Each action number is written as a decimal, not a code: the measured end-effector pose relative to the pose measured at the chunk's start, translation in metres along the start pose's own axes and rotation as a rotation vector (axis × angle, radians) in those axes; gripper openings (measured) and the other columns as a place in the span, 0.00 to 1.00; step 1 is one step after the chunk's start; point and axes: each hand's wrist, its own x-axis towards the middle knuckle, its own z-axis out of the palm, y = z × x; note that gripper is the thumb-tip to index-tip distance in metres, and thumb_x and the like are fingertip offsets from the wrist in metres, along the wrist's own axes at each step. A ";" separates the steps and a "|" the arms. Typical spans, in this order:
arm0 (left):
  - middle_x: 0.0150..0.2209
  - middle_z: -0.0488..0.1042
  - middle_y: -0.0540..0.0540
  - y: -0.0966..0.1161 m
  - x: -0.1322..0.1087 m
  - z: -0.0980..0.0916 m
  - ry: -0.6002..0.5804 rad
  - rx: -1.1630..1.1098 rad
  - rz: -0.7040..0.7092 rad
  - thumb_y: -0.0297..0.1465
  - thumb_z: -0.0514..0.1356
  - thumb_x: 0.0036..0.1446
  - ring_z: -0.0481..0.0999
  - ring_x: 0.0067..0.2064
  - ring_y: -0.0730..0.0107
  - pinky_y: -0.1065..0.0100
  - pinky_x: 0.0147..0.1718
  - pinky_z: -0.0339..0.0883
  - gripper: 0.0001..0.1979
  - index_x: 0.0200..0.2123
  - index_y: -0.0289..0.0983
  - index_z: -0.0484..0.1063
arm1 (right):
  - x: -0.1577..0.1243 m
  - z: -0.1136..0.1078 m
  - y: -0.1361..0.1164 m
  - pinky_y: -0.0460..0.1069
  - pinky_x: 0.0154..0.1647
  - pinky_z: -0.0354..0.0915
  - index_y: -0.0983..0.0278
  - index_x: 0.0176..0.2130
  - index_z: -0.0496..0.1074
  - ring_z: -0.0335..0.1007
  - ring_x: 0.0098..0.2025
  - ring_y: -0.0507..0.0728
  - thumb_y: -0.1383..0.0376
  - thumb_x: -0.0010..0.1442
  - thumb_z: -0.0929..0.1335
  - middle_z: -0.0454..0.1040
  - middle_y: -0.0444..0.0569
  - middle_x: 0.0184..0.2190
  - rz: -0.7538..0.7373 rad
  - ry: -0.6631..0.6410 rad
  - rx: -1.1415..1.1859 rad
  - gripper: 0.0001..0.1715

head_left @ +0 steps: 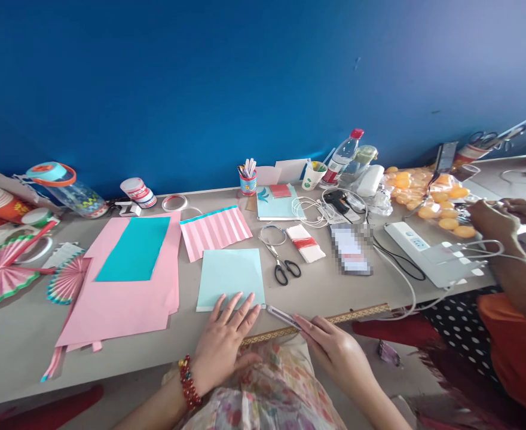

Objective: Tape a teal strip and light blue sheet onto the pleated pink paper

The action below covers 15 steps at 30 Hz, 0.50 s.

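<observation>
My left hand (229,334) lies with fingers spread over the lower edge of a pale blue sheet of paper (231,272), which looks folded along that edge. In my right hand (335,346) is a slim utility knife (284,316), its tip close to the sheet's lower right corner; I cannot tell whether it touches. Black-handled scissors (283,269) lie to the right of the sheet, with a coil of thin wire (272,235) by their tips. A pleated pink paper with a teal edge (216,232) sits just beyond the sheet.
Large pink sheets (124,310) with a teal piece (135,251) lie left, beside paper fans (68,278). Rightward are a phone (351,249), a power strip (424,251) with cables, a bottle (344,158) and orange balls (437,197). A co-worker's hands (496,221) are far right.
</observation>
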 end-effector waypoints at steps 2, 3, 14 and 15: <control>0.71 0.43 0.49 0.000 0.000 0.000 -0.003 0.005 0.011 0.56 0.44 0.62 0.45 0.70 0.51 0.47 0.64 0.42 0.39 0.70 0.43 0.43 | 0.001 0.000 0.001 0.44 0.33 0.68 0.61 0.58 0.71 0.73 0.33 0.53 0.62 0.71 0.57 0.73 0.52 0.34 -0.002 -0.010 -0.010 0.23; 0.72 0.43 0.49 0.000 0.001 0.000 -0.005 0.007 0.016 0.56 0.44 0.62 0.44 0.70 0.51 0.47 0.64 0.42 0.39 0.70 0.43 0.43 | 0.001 -0.001 0.002 0.44 0.34 0.68 0.60 0.58 0.71 0.73 0.33 0.53 0.62 0.71 0.57 0.73 0.51 0.34 -0.004 -0.014 -0.013 0.23; 0.72 0.42 0.48 -0.001 0.001 0.000 -0.042 0.013 0.028 0.56 0.43 0.63 0.42 0.71 0.49 0.45 0.65 0.40 0.39 0.70 0.42 0.43 | -0.002 -0.001 0.008 0.44 0.35 0.68 0.60 0.58 0.71 0.73 0.34 0.53 0.63 0.71 0.57 0.75 0.52 0.37 -0.037 -0.010 0.004 0.23; 0.72 0.43 0.48 -0.001 0.001 0.001 -0.041 0.011 0.027 0.57 0.43 0.62 0.42 0.71 0.50 0.45 0.65 0.40 0.40 0.70 0.42 0.43 | -0.001 -0.001 0.008 0.44 0.35 0.68 0.60 0.58 0.71 0.73 0.34 0.53 0.63 0.70 0.57 0.75 0.52 0.36 -0.042 0.000 -0.008 0.23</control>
